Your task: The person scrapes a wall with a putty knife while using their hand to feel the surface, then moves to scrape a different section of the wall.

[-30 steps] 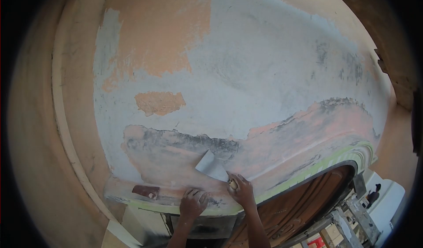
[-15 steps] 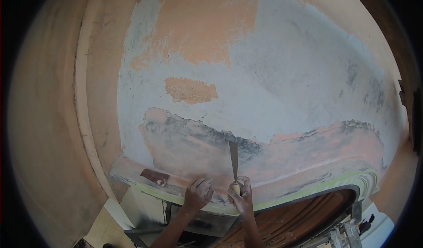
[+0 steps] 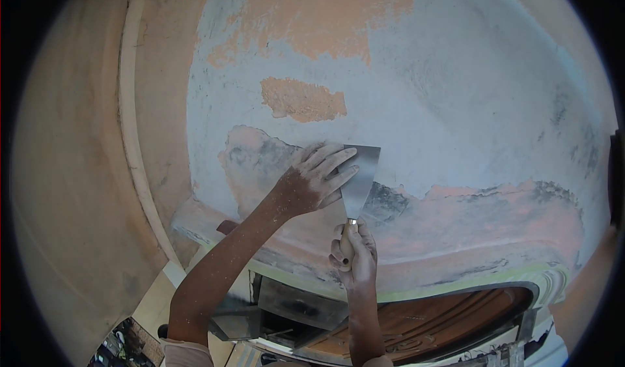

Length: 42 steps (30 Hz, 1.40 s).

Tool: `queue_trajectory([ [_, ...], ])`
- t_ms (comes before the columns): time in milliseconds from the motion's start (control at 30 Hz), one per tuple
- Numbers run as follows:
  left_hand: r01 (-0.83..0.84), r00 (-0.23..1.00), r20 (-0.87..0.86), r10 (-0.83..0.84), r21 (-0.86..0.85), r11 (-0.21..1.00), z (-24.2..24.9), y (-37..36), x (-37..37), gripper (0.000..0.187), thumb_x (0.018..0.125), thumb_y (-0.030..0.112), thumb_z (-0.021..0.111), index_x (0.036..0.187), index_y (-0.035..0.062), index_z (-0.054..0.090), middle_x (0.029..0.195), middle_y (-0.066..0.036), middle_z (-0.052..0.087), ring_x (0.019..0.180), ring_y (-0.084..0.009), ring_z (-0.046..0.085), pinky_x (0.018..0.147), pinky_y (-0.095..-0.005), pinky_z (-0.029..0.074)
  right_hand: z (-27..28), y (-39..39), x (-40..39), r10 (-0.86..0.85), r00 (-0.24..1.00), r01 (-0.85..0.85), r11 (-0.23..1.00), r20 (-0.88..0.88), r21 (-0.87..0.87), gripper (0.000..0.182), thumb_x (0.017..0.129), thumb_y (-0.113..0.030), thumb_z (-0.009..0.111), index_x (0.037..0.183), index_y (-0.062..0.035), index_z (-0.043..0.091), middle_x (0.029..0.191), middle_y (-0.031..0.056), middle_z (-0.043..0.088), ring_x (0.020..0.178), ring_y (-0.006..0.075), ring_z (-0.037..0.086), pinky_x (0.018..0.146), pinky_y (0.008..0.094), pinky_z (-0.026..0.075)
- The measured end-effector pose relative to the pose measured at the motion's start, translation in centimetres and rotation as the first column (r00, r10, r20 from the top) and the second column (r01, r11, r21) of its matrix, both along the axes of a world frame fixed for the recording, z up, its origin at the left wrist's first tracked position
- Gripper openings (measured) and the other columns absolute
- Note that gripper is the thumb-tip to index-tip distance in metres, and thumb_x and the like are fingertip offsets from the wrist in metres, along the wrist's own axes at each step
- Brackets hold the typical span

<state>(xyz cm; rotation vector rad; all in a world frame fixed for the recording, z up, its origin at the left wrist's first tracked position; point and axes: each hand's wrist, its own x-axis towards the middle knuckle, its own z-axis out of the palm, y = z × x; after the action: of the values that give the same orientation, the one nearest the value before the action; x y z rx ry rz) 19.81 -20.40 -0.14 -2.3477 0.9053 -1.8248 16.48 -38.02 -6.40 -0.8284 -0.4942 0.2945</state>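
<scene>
My right hand (image 3: 357, 253) is wrapped around the light handle of a putty knife (image 3: 362, 179). The wide metal blade points up and its flat face shows against the wall (image 3: 456, 119). Beside the blade, my left hand (image 3: 316, 179) has its fingers stretched out, with fingertips overlapping the blade's left edge. White dust coats both hands. Behind them, a band of bare pinkish and dark plaster (image 3: 469, 217) runs below the whitish coat, with a ragged edge between. Part of this edge is hidden by my left hand and the blade.
A moulded ledge with a pale green edge (image 3: 416, 293) curves below the hands, over a brown carved wooden panel (image 3: 443, 324). A reddish-brown flat piece (image 3: 226, 226) lies on the ledge, partly behind my left forearm. A vertical trim strip (image 3: 130, 132) stands at left.
My left hand has risen from near the ledge to the blade, its fingers now extended. The putty knife has moved up and turned from narrow to broad face. The view has shifted slightly.
</scene>
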Motion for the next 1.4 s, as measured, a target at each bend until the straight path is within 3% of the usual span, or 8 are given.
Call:
queue_trajectory([
  [367,0.091,0.987,0.145,-0.067,-0.163,0.982,0.6,0.5,2.0,0.048,0.063,0.015,0.076,0.108,0.0104,0.061,0.12,-0.008,0.057,0.11,-0.027,0.057,0.094,-0.0453,0.046,2.8,0.7,0.9,0.056,0.996,-0.058,0.998,0.062,0.029,0.026,0.096,-0.013,0.045,0.121,-0.0082,0.044,0.088,0.0056,0.052,0.048,0.0072,0.041,0.035,0.0167,0.03],
  [467,0.128,0.98,0.173,-0.094,-0.2,0.971,0.8,0.3,2.3,0.048,0.063,0.013,0.075,0.109,0.0101,0.062,0.118,-0.007,0.059,0.107,-0.0266,0.059,0.094,-0.0451,0.046,2.9,-0.2,1.0,0.195,0.976,-0.209,0.966,0.101,0.151,0.04,0.095,-0.008,0.042,0.134,-0.0092,0.035,0.095,0.0104,0.05,0.049,0.0077,0.042,0.033,0.0161,0.032],
  [567,0.125,0.978,0.193,-0.083,-0.218,0.968,1.0,0.0,2.3,0.046,0.064,0.013,0.075,0.108,0.0097,0.063,0.114,-0.007,0.061,0.106,-0.0267,0.06,0.093,-0.0441,0.047,4.0,-0.4,-0.3,0.181,0.974,-0.205,0.96,0.138,0.19,0.057,0.093,-0.006,0.044,0.145,-0.0107,0.021,0.099,0.0101,0.051,0.05,0.0073,0.042,0.033,0.0172,0.032],
  [667,0.125,0.977,0.199,-0.079,-0.229,0.965,1.1,-0.3,2.4,0.044,0.064,0.014,0.075,0.107,0.0087,0.064,0.113,-0.008,0.063,0.106,-0.0271,0.061,0.09,-0.0421,0.049,4.3,-0.5,-0.6,0.17,0.982,-0.183,0.958,0.078,0.219,0.061,0.093,-0.007,0.043,0.147,-0.0121,0.015,0.1,0.011,0.051,0.049,0.0066,0.041,0.032,0.0172,0.032],
  [833,0.18,0.961,0.248,-0.122,-0.225,0.958,0.8,-0.5,2.8,0.043,0.063,0.012,0.072,0.105,0.007,0.065,0.111,-0.008,0.064,0.106,-0.0269,0.061,0.088,-0.039,0.05,4.3,-0.3,-0.7,0.17,0.985,-0.173,0.957,0.03,0.233,0.057,0.095,-0.009,0.041,0.147,-0.0118,0.017,0.101,0.0104,0.05,0.049,0.0056,0.041,0.032,0.0161,0.032],
  [1133,0.123,0.968,0.24,-0.066,-0.231,0.965,1.3,-0.7,2.7,0.036,0.065,0.016,0.071,0.1,0.0082,0.068,0.107,-0.007,0.067,0.101,-0.0226,0.064,0.078,-0.0343,0.048,5.5,-0.4,-1.4,0.155,0.988,-0.152,0.965,-0.002,0.212,0.056,0.096,-0.009,0.039,0.147,-0.0123,0.016,0.098,0.0087,0.049,0.049,0.0047,0.041,0.032,0.0154,0.032],
  [1267,0.149,0.942,0.331,-0.062,-0.242,0.959,2.4,-0.2,3.8,0.036,0.066,0.019,0.071,0.1,0.0092,0.069,0.106,-0.006,0.068,0.103,-0.0216,0.064,0.076,-0.032,0.048,6.9,0.2,-1.0,0.161,0.986,-0.164,0.963,0.033,0.215,0.057,0.095,-0.009,0.04,0.147,-0.0128,0.015,0.099,0.0092,0.048,0.05,0.005,0.041,0.032,0.0153,0.033],
  [1400,0.152,0.949,0.305,-0.077,-0.23,0.961,2.0,-0.3,3.7,0.038,0.065,0.022,0.071,0.101,0.0095,0.069,0.105,-0.006,0.068,0.104,-0.0216,0.064,0.076,-0.031,0.048,5.8,-0.7,-0.8,0.218,0.976,-0.209,0.94,-0.002,0.269,0.054,0.097,-0.009,0.032,0.146,-0.0154,0.012,0.1,0.0118,0.048,0.047,0.0072,0.043,0.028,0.0154,0.035],
])
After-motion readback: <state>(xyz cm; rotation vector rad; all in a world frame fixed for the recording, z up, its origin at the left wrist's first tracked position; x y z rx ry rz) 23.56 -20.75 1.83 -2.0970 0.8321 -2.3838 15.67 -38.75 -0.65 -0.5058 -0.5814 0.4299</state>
